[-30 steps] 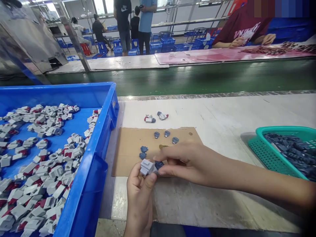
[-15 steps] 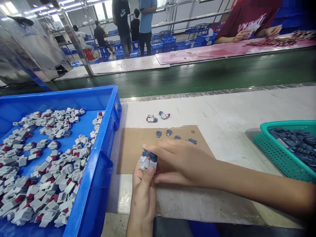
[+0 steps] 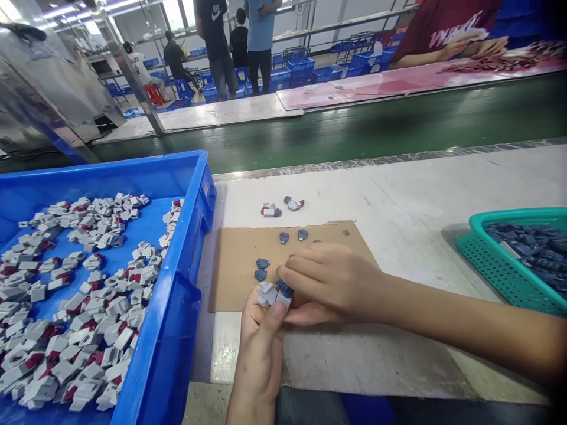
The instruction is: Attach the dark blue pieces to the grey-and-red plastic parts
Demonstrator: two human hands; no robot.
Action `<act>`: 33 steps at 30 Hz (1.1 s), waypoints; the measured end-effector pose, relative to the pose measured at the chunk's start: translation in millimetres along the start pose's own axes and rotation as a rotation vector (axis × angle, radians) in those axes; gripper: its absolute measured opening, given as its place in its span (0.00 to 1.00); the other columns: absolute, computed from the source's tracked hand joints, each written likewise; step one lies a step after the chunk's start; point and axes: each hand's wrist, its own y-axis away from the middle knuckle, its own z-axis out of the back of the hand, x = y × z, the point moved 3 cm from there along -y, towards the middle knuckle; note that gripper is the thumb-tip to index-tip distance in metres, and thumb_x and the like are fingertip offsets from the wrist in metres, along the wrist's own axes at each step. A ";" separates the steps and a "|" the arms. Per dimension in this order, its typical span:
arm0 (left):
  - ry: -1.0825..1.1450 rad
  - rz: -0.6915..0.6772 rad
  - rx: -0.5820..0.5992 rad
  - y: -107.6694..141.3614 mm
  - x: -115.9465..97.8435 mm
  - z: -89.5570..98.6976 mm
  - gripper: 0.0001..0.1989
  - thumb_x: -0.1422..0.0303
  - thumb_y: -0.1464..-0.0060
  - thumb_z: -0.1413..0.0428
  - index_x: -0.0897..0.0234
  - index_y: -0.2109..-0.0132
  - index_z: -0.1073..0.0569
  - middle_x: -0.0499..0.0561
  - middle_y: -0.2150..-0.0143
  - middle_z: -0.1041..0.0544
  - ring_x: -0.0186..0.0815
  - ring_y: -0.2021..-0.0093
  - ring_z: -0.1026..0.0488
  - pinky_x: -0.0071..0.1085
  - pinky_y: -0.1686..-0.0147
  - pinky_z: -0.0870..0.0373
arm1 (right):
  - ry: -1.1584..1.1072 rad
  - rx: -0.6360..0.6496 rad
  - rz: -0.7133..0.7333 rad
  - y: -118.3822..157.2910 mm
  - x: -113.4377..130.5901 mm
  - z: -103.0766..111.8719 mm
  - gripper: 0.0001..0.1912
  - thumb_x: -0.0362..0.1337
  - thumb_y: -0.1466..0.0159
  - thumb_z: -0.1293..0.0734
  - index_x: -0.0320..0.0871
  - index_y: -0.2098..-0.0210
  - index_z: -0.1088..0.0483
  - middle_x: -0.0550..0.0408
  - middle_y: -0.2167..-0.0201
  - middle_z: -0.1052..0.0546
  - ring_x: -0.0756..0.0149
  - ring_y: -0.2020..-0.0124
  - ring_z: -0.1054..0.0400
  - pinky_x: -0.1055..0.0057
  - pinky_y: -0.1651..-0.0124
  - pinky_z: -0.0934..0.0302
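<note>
My left hand [image 3: 262, 336] is closed around a light grey plastic part [image 3: 273, 293], thumb pressed on its near face. On that part's right side sits a dark blue plastic piece [image 3: 284, 288], which the curled fingers of my right hand [image 3: 330, 283] grip. Exactly how the two pieces join is hidden by the fingers. Just beyond, two small dark blue pieces [image 3: 262, 268] lie on a brown cardboard sheet [image 3: 234, 289]. More blue pieces [image 3: 302, 235] are farther up the sheet, some partly covered by my right hand. Two grey, red and blue assemblies [image 3: 293, 204] rest on the white table behind the cardboard.
At left stands a blue tray [image 3: 175, 330] of grey-and-red parts. A green basket [image 3: 496, 268] of dark blue pieces stands at right. Beyond the table runs a green conveyor belt [image 3: 310, 139]; across it a person in a maroon shirt [image 3: 438, 29] handles parts.
Both hands have shifted slightly right with the grey part. My right fingers have curled in onto the blue piece. Two blue pieces on the cardboard, hidden before, now show.
</note>
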 end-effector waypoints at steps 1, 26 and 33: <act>-0.001 0.001 -0.005 0.6 -0.1 -0.2 0.13 0.67 0.54 0.41 0.64 0.59 0.27 0.50 0.64 0.25 0.30 0.60 0.30 0.23 0.58 0.35 | 0.011 -0.006 0.000 0.3 1.0 0.3 0.19 0.47 0.37 0.44 0.37 0.71 0.35 0.57 0.78 0.36 0.70 0.76 0.47 0.71 0.75 0.53; 0.021 -0.029 -0.158 -0.6 4.3 12.8 0.09 0.68 0.53 0.42 0.62 0.62 0.26 0.49 0.66 0.26 0.30 0.63 0.30 0.27 0.57 0.32 | -0.024 0.172 -0.126 2.3 -4.2 -1.2 0.22 0.54 0.39 0.44 0.40 0.64 0.35 0.54 0.70 0.32 0.66 0.70 0.42 0.69 0.73 0.57; -0.283 0.069 -0.010 -6.0 21.9 -31.3 0.12 0.64 0.45 0.50 0.61 0.54 0.32 0.54 0.53 0.31 0.38 0.56 0.32 0.38 0.59 0.32 | -0.013 0.109 -0.161 3.5 -5.0 18.1 0.24 0.57 0.40 0.45 0.42 0.65 0.35 0.57 0.64 0.31 0.66 0.68 0.41 0.69 0.75 0.54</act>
